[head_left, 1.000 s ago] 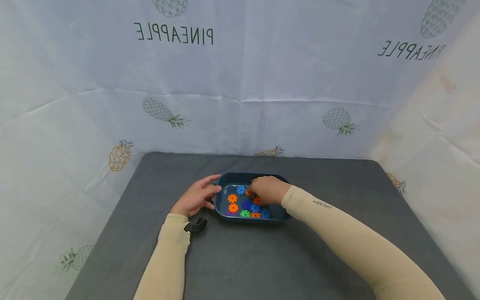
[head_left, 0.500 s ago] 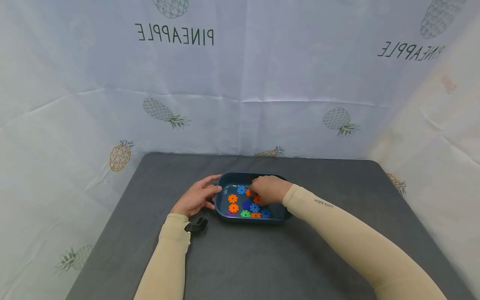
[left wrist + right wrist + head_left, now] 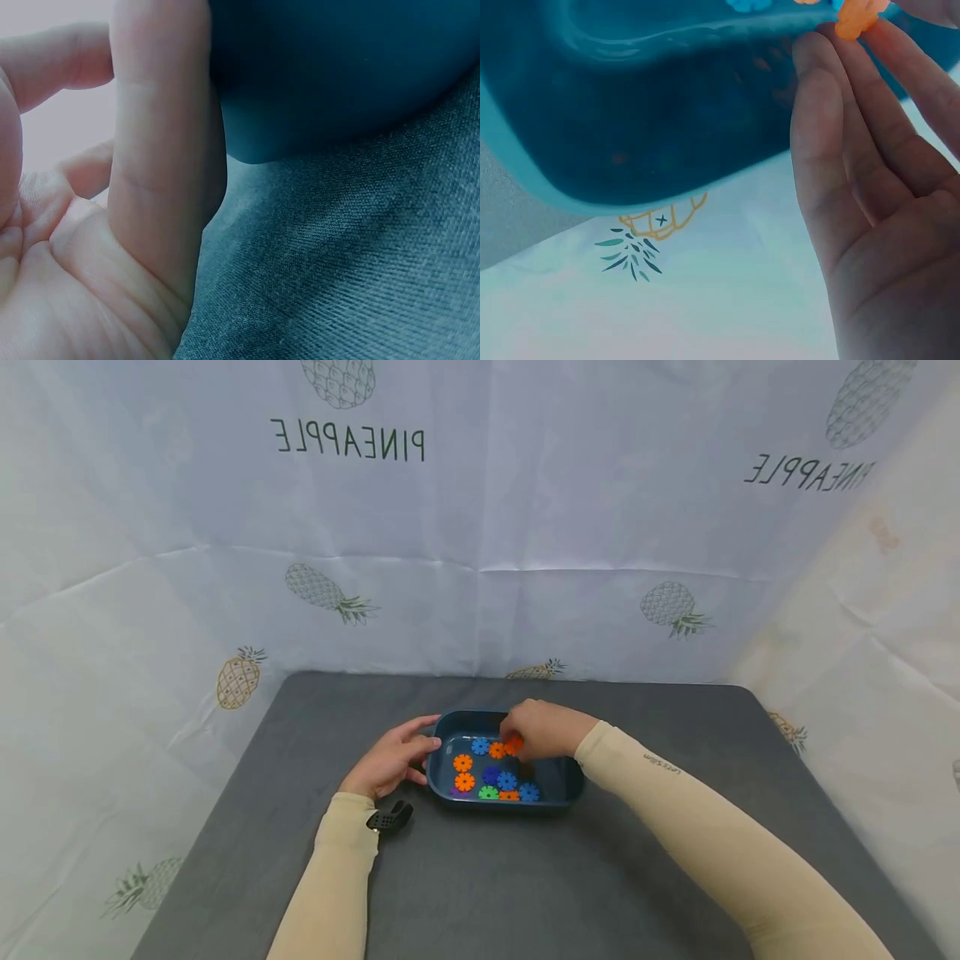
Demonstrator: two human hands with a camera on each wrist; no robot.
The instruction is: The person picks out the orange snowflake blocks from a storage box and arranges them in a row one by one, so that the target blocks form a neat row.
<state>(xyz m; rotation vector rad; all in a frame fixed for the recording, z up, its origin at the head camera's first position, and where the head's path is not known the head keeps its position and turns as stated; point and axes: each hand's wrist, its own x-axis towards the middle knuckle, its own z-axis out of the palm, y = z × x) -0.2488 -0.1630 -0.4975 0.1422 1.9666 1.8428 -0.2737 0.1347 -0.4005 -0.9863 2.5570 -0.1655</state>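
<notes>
A dark blue oblong tray with rounded corners lies on the grey table, holding several notched plastic snowflake discs. My left hand holds the tray's left end, thumb at the rim; in the left wrist view its fingers lie along the outer wall. Over the tray's back right part, my right hand pinches an orange snowflake disc between its fingertips. Under and beside it are another orange disc and a light blue disc.
Two orange discs sit at the tray's left, with a green disc and blue discs along its front. A black strap is on the left wrist. A pineapple-print cloth hangs behind the grey tabletop.
My right hand has risen slightly and shifted right, with an orange disc now showing at its fingertips. The left hand stays at the tray. The head view has tilted up a little.
</notes>
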